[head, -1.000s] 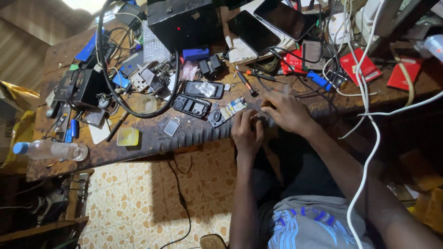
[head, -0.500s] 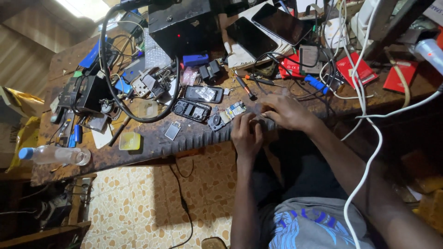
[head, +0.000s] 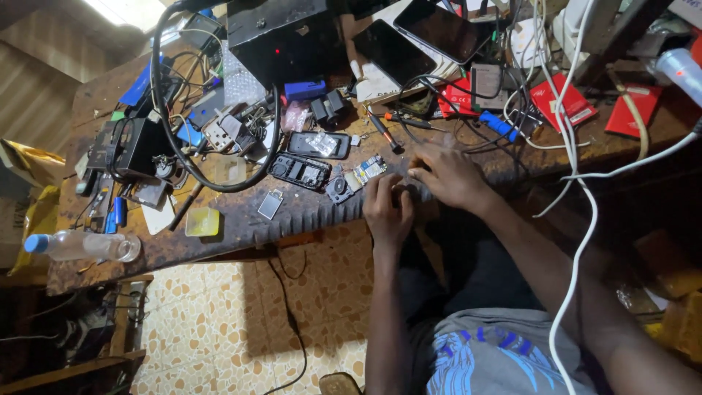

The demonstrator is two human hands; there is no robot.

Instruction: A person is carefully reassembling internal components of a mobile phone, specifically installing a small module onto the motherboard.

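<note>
Right now I see my left hand [head: 387,208] and right hand [head: 447,175] together at the near edge of the wooden counter [head: 241,219], fingers curled around something small I cannot make out. Just beside the left hand lies a small circuit board [head: 368,169]; farther left, an opened phone shell [head: 300,172] and a yellow tray [head: 202,222].

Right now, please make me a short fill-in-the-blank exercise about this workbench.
1. The plastic bottle lying on the bench has a ____ cap.
2. The left hand and right hand rest at the bench's ____ edge.
3. The thick black cable forms a ____.

Missing words: blue; front; loop
</note>
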